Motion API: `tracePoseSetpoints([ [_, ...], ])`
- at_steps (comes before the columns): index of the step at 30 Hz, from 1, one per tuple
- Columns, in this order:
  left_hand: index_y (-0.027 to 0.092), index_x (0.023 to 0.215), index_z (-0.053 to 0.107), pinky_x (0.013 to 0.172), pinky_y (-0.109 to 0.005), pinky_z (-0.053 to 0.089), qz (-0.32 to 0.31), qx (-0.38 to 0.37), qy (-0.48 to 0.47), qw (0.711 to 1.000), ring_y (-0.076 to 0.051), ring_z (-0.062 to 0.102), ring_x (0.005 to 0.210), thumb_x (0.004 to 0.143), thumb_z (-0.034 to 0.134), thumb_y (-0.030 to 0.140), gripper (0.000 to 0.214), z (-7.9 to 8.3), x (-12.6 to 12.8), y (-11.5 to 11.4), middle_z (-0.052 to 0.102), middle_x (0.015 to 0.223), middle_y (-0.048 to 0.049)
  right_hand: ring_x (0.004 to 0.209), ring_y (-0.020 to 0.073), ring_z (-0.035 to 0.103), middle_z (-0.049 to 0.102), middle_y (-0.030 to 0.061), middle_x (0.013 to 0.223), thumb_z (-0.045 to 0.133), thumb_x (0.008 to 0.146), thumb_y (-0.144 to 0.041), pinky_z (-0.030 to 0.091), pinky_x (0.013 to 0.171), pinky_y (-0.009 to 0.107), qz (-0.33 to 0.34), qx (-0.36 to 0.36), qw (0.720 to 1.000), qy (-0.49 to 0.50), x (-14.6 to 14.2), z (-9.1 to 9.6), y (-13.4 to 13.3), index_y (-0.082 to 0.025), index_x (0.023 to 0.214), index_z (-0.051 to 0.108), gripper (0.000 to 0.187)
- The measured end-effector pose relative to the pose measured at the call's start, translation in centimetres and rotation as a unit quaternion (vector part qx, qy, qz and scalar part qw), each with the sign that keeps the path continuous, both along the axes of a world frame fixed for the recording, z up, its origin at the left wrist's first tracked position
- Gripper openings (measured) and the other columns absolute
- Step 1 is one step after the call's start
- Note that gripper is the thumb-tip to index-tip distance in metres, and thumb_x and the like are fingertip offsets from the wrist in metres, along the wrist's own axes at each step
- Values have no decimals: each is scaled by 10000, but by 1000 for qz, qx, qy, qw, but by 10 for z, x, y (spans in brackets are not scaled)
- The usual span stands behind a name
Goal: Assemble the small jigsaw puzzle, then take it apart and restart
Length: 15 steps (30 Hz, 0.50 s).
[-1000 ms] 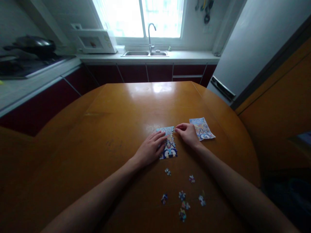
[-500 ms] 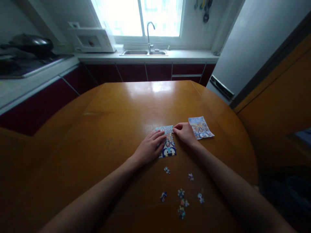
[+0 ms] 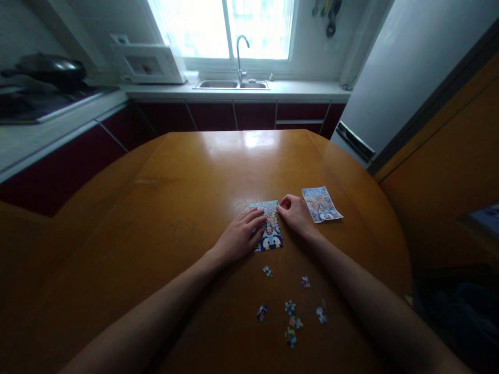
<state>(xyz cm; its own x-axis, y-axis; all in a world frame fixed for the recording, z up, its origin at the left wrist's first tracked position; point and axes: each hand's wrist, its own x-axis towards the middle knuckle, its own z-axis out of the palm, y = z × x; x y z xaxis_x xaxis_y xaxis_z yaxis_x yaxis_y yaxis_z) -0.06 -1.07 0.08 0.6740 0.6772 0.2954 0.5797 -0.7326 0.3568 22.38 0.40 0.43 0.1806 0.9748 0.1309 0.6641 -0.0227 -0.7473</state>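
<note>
A partly assembled jigsaw puzzle (image 3: 272, 242) with a blue cartoon dog face lies on the wooden table. Across its left side rests my left hand (image 3: 244, 232), palm down with the fingers stretched out. My right hand (image 3: 295, 212) pinches a small puzzle piece at the upper right edge of the puzzle; the fingertips mostly hide it. To the right of that hand lies a creased picture sheet (image 3: 322, 204) with a similar print. Nearer to me are several loose pieces, among them a light one (image 3: 267, 270), a dark blue one (image 3: 262, 312) and a pale one (image 3: 321, 315).
The round-ended wooden table (image 3: 187, 182) has a glossy top. Beyond it stand a counter with a sink (image 3: 218, 84), a faucet (image 3: 239, 57) and a white microwave (image 3: 148, 65). A pan (image 3: 52, 67) sits on the stove at left, a fridge (image 3: 401, 78) at right.
Both hands stay almost in place at the puzzle. The right fingers shift very slightly at its edge, and the view tilts a little.
</note>
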Motion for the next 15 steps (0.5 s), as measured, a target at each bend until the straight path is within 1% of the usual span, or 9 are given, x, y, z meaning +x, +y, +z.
tracePoseSetpoints([
  [3,212,1339,616,1192,-529,397,1,4,0,1000,-267,484,1404,1022,504,295,346,0,0,0,571,1473,-76,673,161,635,714,36,770,596,852,-200,471,655,267,15,47,998,41,6,-5,-2,-165,861,719,128],
  [6,209,1336,618,1193,-519,398,1,4,3,1000,-264,478,1409,1025,502,299,344,-1,-1,0,573,1470,-74,721,172,631,714,49,832,564,853,-159,478,709,284,29,78,996,15,12,-8,-8,-169,867,745,182],
  [8,206,1343,614,1197,-515,392,0,3,3,1000,-263,475,1412,1024,503,300,350,-1,-1,0,572,1471,-77,767,181,636,707,52,853,574,861,-158,476,746,291,47,76,996,-20,14,-9,-12,-182,854,763,190],
  [11,206,1340,618,1203,-511,385,0,2,1,1000,-265,481,1407,1024,502,300,349,0,0,0,566,1476,-80,820,184,648,706,47,904,571,897,-166,471,783,293,74,67,993,-63,12,-8,-16,-208,895,784,217],
  [15,209,1317,635,1195,-512,396,1,-2,-8,1000,-267,496,1395,1019,508,301,337,2,0,-1,580,1461,-83,849,191,659,705,42,946,575,922,-184,465,788,293,85,55,989,-109,6,-3,-19,-231,926,792,222],
])
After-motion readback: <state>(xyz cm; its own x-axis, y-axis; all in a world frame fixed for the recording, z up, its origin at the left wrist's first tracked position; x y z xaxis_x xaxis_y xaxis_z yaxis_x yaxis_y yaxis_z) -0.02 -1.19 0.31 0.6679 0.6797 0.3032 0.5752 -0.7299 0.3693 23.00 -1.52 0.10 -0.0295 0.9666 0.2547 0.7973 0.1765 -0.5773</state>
